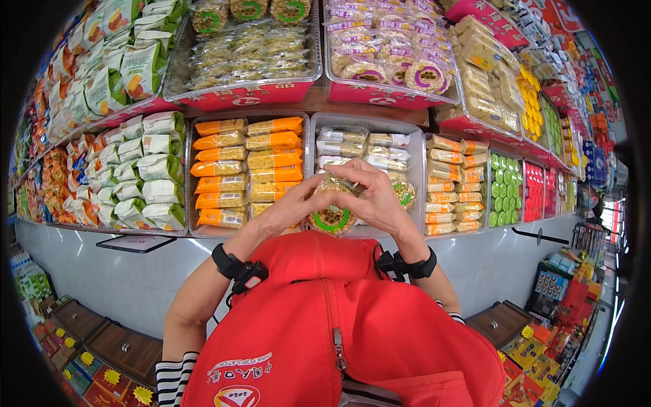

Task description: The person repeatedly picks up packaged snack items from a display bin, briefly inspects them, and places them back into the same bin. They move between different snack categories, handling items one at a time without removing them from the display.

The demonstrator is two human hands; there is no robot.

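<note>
Both my hands are around a stack of clear-wrapped round puffed-grain cakes [331, 219] with a green ring on the wrapper, close above a clear plastic bin [418, 168]. My left hand [297, 201] grips the stack from the left, and my right hand [374, 196] from the right, fingers curled over its far end. In the bin below lie white-wrapped bars [389, 152] in rows and another green-ringed cake [404, 194]. The bin's middle is hidden by my hands.
Left of my hands is a bin of orange-wrapped snack bars [274, 157]; right, a bin of smaller orange-and-white packs [445, 170]. Higher up stand bins of green-ringed cakes [249, 56] and purple-labelled cakes [427, 76]. Black-framed panels [135, 243] jut from the front edge.
</note>
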